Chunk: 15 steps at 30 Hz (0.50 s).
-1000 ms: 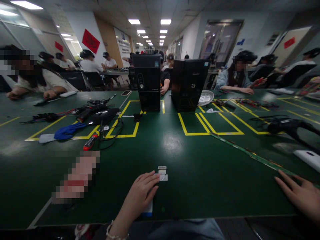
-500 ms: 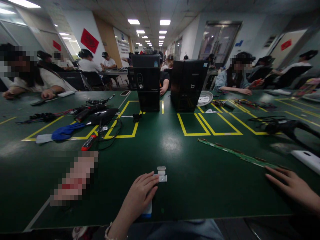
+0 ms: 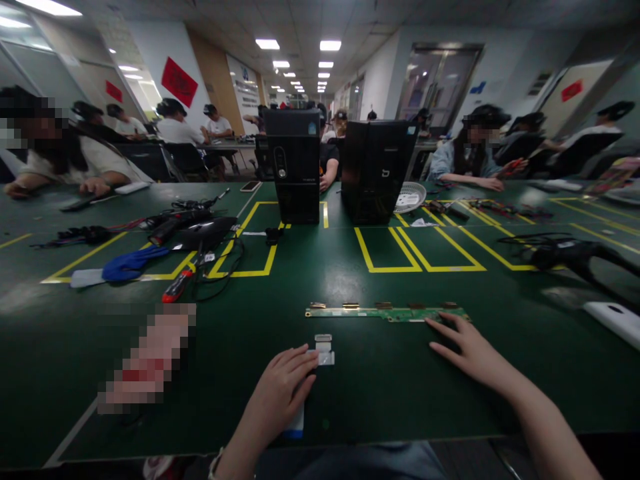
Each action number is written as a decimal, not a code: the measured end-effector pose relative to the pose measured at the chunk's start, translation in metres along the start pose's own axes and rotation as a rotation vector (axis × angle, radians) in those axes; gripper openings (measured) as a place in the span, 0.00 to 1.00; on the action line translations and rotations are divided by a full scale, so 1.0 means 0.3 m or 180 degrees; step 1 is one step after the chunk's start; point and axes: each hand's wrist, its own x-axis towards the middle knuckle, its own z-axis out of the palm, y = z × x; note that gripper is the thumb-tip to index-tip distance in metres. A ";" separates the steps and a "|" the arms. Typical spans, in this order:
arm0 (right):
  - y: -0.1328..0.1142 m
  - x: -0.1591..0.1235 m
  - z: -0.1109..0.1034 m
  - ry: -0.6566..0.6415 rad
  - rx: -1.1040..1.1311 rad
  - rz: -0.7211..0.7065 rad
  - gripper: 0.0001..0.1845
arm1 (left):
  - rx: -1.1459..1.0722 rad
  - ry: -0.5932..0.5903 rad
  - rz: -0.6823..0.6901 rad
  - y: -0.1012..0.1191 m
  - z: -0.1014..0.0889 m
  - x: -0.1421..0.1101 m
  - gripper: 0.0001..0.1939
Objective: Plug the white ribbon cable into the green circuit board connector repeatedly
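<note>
A white flat ribbon cable (image 3: 324, 358) lies near the table's front edge, its connector end pointing away from me and its blue-tipped end close to the edge. My left hand (image 3: 287, 377) rests flat on top of it, fingers stretched out and covering the cable's middle. Farther out, a long narrow green circuit board (image 3: 360, 312) lies crosswise with several brown-gold tabs along its far side. The fingertips of my right hand (image 3: 463, 343) touch the right end of this board; the fingers are spread, not wrapped round it.
Two black computer towers (image 3: 295, 167) stand at the back. A red-and-black screwdriver (image 3: 177, 287), a blue glove (image 3: 130, 263) and cables lie left. At right are a black stand-like part (image 3: 575, 257) and a white case (image 3: 613, 320). People sit around the table.
The circuit board has shifted left and turned from slanted to nearly crosswise, my right hand moving left along with it. My left hand and the ribbon cable stay in place.
</note>
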 end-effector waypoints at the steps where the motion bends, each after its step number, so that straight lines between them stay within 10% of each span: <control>1: -0.045 0.012 0.001 -0.0056 -0.0006 -0.0043 0.36 | 0.0003 0.0001 0.0006 -0.001 0.001 0.000 0.17; 15: -0.508 0.068 0.036 -0.0448 -0.0124 -0.0179 0.33 | 0.0052 -0.0027 0.0050 -0.002 0.001 0.004 0.17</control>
